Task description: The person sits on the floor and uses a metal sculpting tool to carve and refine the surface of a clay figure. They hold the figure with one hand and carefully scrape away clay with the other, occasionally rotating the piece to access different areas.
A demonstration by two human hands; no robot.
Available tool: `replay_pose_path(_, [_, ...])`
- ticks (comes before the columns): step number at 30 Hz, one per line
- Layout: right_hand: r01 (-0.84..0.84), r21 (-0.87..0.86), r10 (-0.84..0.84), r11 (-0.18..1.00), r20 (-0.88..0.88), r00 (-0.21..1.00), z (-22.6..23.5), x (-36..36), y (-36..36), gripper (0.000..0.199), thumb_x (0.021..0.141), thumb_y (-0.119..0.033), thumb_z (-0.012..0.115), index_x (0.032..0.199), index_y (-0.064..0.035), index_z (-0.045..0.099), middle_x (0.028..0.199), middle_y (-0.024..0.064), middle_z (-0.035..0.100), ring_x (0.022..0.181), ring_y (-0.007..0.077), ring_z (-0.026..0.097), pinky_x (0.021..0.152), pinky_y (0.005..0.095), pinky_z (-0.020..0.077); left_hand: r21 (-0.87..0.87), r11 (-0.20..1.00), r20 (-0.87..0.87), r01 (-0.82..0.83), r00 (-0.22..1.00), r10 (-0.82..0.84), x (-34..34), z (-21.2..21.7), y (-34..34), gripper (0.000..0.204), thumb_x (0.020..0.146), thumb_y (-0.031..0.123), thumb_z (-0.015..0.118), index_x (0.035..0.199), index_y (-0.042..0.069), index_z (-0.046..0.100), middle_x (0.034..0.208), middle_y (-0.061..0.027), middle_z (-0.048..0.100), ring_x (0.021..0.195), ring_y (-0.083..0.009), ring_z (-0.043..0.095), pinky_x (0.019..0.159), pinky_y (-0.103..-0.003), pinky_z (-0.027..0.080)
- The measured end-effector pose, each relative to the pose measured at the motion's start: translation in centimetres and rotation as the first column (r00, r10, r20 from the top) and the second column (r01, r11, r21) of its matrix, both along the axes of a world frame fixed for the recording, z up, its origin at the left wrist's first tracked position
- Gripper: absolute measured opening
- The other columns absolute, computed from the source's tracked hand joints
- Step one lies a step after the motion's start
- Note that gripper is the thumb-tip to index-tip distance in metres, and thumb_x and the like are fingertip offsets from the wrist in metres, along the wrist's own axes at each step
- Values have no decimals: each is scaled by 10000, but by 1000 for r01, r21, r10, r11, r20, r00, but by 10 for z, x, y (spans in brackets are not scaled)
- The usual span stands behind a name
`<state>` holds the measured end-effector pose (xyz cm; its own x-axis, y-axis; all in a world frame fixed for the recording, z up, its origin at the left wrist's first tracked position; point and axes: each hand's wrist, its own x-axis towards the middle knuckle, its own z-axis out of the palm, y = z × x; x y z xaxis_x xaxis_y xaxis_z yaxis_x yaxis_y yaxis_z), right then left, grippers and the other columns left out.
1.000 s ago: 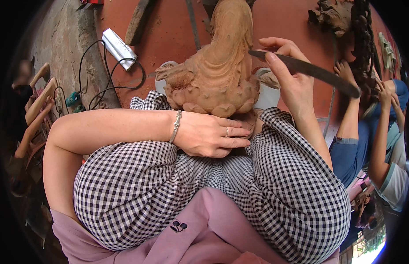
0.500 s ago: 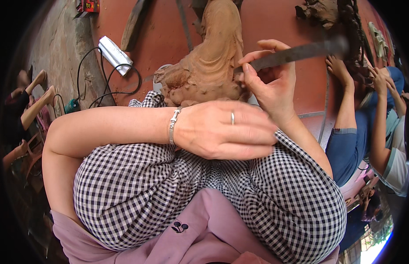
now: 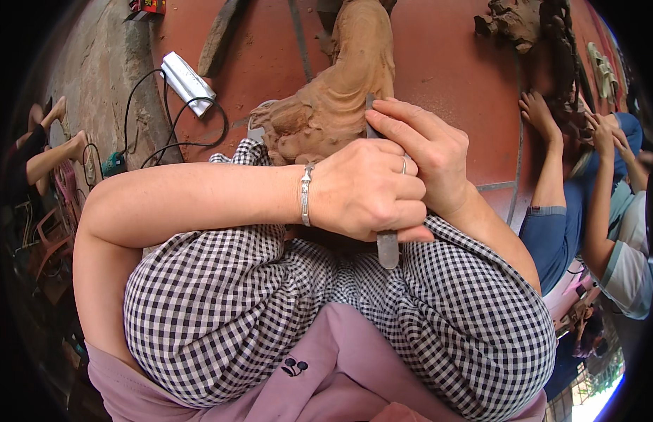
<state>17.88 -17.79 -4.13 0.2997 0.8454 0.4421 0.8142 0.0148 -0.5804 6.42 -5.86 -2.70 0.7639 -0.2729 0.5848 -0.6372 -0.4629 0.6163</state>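
A brown carved wooden figure (image 3: pixel 344 81) with draped folds lies in front of my knees. My left hand (image 3: pixel 369 188), with a ring and a bracelet, is closed round the shaft of a flat grey metal carving chisel (image 3: pixel 388 251), whose rounded end sticks out below the fist. Further up the tool, my right hand (image 3: pixel 428 149) is closed on it with the fingers stretched along its side. The chisel's upper end reaches the figure's right side; its exact contact is hidden by my fingers.
A silver-white box (image 3: pixel 186 84) and a looped black cable (image 3: pixel 173 133) lie on the red tiled floor at the left. A wooden piece (image 3: pixel 220 39) is behind them. At the right, another person's hand (image 3: pixel 539 112) rests near a dark carved root (image 3: pixel 513 27).
The chisel has swung from pointing off to the right to running toward my lap. My left hand has closed on it, and my right hand has turned over.
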Motion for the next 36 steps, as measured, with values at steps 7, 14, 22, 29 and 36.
replay_pose_path(7, [-79,-24,74,997,-179,981,4,-1,-7,348,717,-146,723,1037,-10,746,1017,123,743,892,289,747,730,343,611,-19,999,-116,27,993,-29,3,16,-7,429,831,374,767,569,112,551,527,-17,521,450,-198,532,444,-357,419])
replay_pose_path(14, [-122,-47,109,991,-219,970,1,-2,-8,334,758,-122,699,1066,1,739,1055,149,740,887,282,750,727,324,615,-14,999,-189,41,981,-43,2,18,-7,446,854,346,749,549,87,550,516,-34,529,433,-231,535,433,-359,439])
replay_pose_path(22, [-66,-61,47,996,-268,962,9,-2,-7,360,751,-105,713,1098,-17,746,1085,150,748,948,298,751,794,360,623,-9,996,-167,85,982,-85,9,17,-1,418,855,300,720,542,82,550,496,-52,528,435,-240,549,439,-372,450])
replay_pose_path(29, [7,-34,-18,999,-324,946,9,-2,-5,359,750,-117,721,1093,-13,748,1060,160,752,923,293,754,761,346,623,65,995,-124,72,990,-64,17,15,-1,438,870,318,711,541,87,536,502,-43,530,447,-228,555,438,-366,449])
replay_pose_path(36, [-105,-11,100,994,-228,969,3,2,-8,354,757,-119,707,1092,-9,742,1072,166,746,913,294,750,734,330,621,-13,994,-179,104,978,-105,10,22,-3,432,870,298,721,538,84,544,501,-45,525,427,-237,533,430,-368,430])
